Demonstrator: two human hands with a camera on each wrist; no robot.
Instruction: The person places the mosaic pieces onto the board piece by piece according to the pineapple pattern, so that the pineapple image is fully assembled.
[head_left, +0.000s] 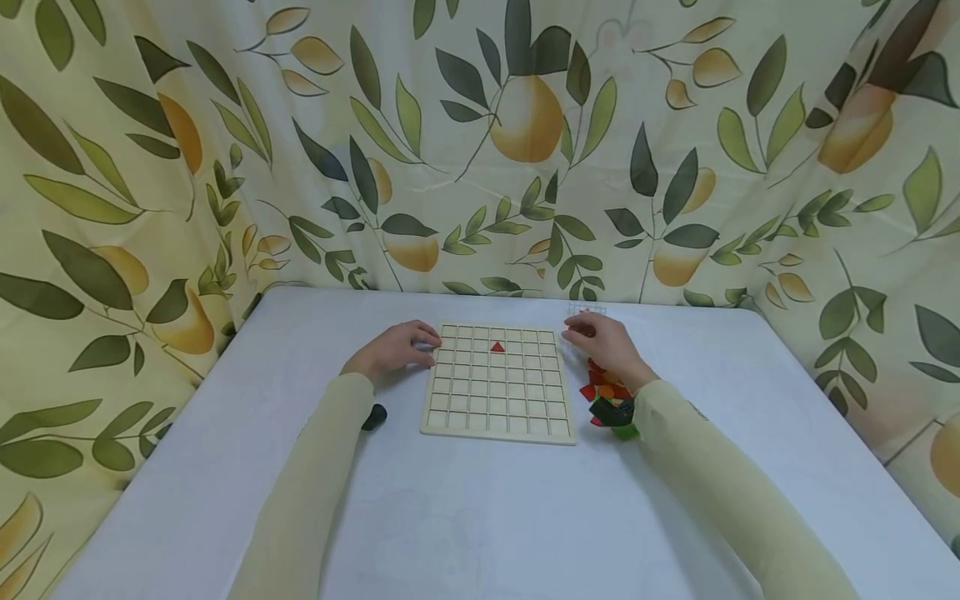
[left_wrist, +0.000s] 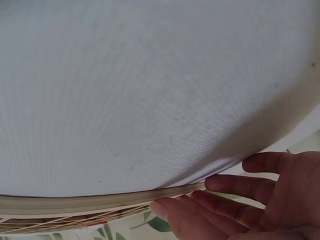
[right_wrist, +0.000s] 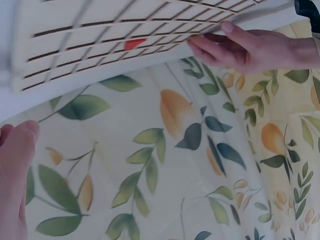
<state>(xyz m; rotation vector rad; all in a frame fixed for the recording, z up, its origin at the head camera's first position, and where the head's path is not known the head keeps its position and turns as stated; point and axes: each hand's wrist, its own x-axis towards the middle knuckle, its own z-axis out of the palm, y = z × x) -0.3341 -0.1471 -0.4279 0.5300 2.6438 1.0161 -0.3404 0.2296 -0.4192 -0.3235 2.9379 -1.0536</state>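
The pale wooden grid board point(head_left: 498, 382) lies flat in the middle of the white table point(head_left: 480, 517), and one small red triangle piece point(head_left: 497, 347) sits in a cell near its 12 o'clock edge. The left hand point(head_left: 395, 348) rests at the board's 10 o'clock corner, arm stretched forward, with the fingers point(left_wrist: 235, 185) straight and together, touching the edge. The right hand point(head_left: 603, 343) rests palm down at the 2 o'clock corner; I cannot tell if it pinches anything. A heap of red, orange and green pieces point(head_left: 609, 400) lies at 4 o'clock, beside the right wrist.
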